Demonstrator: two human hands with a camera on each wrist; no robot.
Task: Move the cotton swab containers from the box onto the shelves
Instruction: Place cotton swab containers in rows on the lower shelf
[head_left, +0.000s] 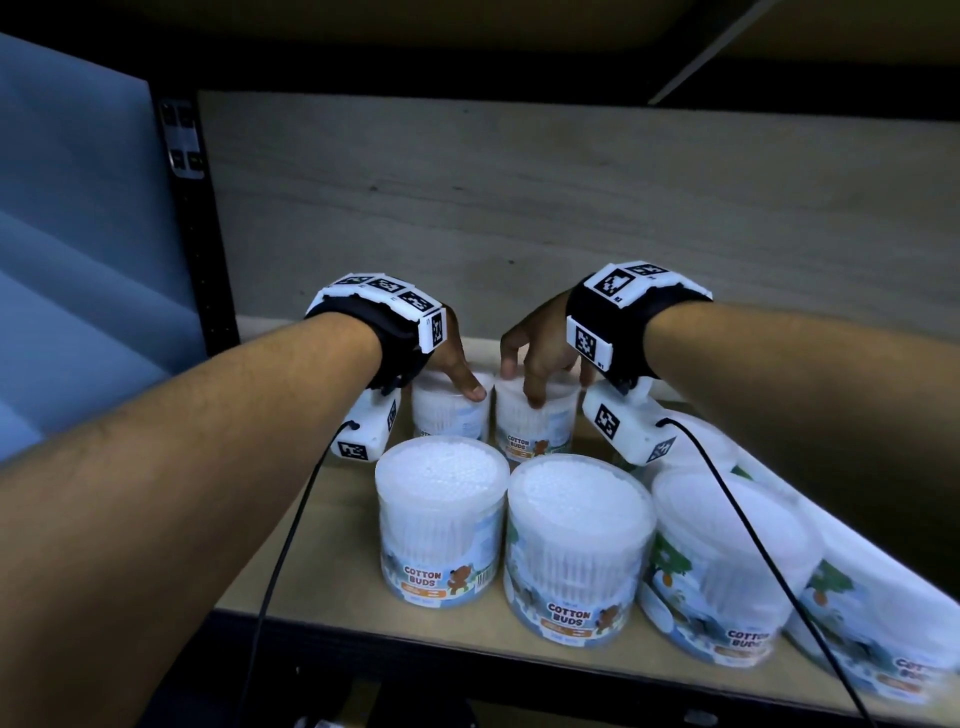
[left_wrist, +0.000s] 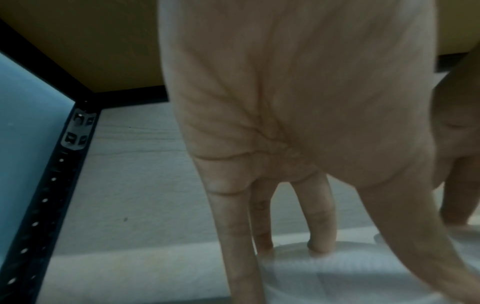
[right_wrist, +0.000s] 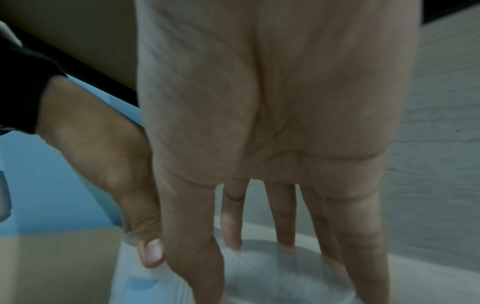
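Several clear round cotton swab containers labelled "COTTON BUDS" stand on the wooden shelf board (head_left: 332, 551). My left hand (head_left: 460, 376) grips the back-left container (head_left: 451, 413) from above, thumb on its front rim. In the left wrist view the fingers (left_wrist: 320, 222) reach down around its lid (left_wrist: 337, 273). My right hand (head_left: 535, 376) grips the back-right container (head_left: 535, 423) by the top in the same way, and its fingers (right_wrist: 285, 218) surround the lid (right_wrist: 272, 273). Both containers are upright, side by side. The box is out of view.
A front row of containers (head_left: 441, 519) (head_left: 576, 545) (head_left: 722, 566) continues to the right edge, just below my wrists. A black upright post (head_left: 202, 270) bounds the shelf on the left, a grey back panel (head_left: 519, 208) lies behind, and another shelf (head_left: 363, 31) hangs overhead.
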